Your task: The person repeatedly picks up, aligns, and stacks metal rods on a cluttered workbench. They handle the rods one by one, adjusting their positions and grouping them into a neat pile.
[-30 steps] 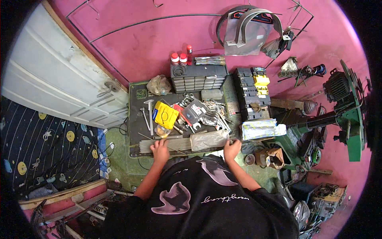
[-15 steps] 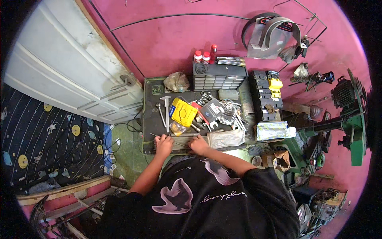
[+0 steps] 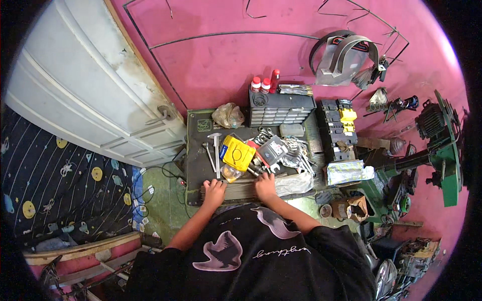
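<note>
Rods are aligned beside pale bag, between left hand and right hand; grip can't be told, tools left heaped on tabletop.

Along the back edge of the table we see a drawer cabinet and, nearer the left corner, a crumpled plastic bag.

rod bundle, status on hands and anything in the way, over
Left hand at left end of rod bundle; right hand beside pale plastic bag. Grip unclear. Yellow packet just beyond.
</note>
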{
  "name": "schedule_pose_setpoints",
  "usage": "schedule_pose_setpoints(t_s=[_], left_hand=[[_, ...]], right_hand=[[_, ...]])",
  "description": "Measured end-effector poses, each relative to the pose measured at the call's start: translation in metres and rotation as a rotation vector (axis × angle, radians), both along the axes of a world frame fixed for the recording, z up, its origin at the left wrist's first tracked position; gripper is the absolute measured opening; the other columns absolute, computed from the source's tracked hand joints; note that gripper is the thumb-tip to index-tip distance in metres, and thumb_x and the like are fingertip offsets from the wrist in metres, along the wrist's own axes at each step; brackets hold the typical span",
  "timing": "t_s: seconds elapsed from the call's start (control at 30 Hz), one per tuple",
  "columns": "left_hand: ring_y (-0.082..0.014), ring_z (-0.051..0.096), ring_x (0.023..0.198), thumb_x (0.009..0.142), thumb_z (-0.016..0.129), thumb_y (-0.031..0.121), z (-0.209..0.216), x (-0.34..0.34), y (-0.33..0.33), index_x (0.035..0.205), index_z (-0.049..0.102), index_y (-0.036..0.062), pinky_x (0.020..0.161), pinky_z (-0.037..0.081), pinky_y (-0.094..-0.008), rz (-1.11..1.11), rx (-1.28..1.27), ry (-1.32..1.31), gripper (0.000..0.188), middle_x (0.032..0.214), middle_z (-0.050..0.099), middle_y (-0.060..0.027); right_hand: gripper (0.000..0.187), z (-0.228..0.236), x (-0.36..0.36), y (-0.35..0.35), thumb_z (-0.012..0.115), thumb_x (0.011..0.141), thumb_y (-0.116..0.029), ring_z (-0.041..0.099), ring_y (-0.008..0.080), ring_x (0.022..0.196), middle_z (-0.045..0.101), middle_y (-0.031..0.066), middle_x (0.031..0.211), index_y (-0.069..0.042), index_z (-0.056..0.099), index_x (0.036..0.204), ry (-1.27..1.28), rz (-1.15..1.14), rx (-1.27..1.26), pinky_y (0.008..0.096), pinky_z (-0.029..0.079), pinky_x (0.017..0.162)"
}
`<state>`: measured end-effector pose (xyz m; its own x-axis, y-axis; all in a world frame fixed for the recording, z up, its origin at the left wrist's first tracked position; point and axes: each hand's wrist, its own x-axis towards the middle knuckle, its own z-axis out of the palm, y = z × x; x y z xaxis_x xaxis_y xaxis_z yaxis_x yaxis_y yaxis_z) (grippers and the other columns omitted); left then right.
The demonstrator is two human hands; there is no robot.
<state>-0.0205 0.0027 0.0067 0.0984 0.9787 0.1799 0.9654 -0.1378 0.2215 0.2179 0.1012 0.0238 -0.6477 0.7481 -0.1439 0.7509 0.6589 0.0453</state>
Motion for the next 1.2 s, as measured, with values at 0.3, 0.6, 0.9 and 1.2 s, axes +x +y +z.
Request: schedule_pose_setpoints(t_s=[0.3,0.6,0.9,1.2], left_hand=[[-0.0188,0.053,0.094,0.080,0.060,0.018,-0.010,0.000,0.001,0.091,0.076,0.0160,0.084,0.033,-0.0490,-0.022,0.059,0.037,0.019,0.084,0.061,0.0014],[-0.0212,0.055,0.094,0.076,0.067,0.022,-0.013,-0.001,0.001,0.077,0.068,0.0134,0.083,0.032,-0.0484,-0.027,0.073,0.041,0.008,0.082,0.061,-0.0003],[-0.0237,0.054,0.092,0.078,0.062,0.015,-0.012,0.001,0.001,0.080,0.064,0.0099,0.080,0.033,-0.0505,-0.022,0.079,0.049,0.006,0.082,0.063,-0.0038],[-0.0229,0.053,0.094,0.077,0.063,0.020,-0.013,-0.003,0.000,0.076,0.069,0.0126,0.082,0.032,-0.0519,-0.064,0.096,0.122,0.009,0.083,0.061,-0.0018]], right_hand=[[0.025,-0.016,0.009,-0.001,0.051,0.092,-0.022,0.053,0.0224,0.110,0.067,0.0021,0.106,-0.013,0.072,0.100,-0.026,0.013,0.032,0.0566,0.031,0.102],[0.019,-0.015,0.015,-0.001,0.055,0.084,-0.021,0.055,0.0210,0.105,0.067,0.0013,0.093,-0.012,0.072,0.084,0.038,0.167,0.106,0.0506,0.036,0.094],[0.017,-0.016,0.016,-0.008,0.051,0.090,-0.020,0.054,0.0225,0.105,0.066,0.0036,0.100,-0.011,0.063,0.098,0.101,0.145,0.092,0.0538,0.036,0.095],[0.023,-0.017,0.013,-0.007,0.051,0.089,-0.021,0.052,0.0234,0.111,0.066,0.0021,0.104,-0.012,0.071,0.097,0.030,0.148,0.041,0.0581,0.036,0.096]])
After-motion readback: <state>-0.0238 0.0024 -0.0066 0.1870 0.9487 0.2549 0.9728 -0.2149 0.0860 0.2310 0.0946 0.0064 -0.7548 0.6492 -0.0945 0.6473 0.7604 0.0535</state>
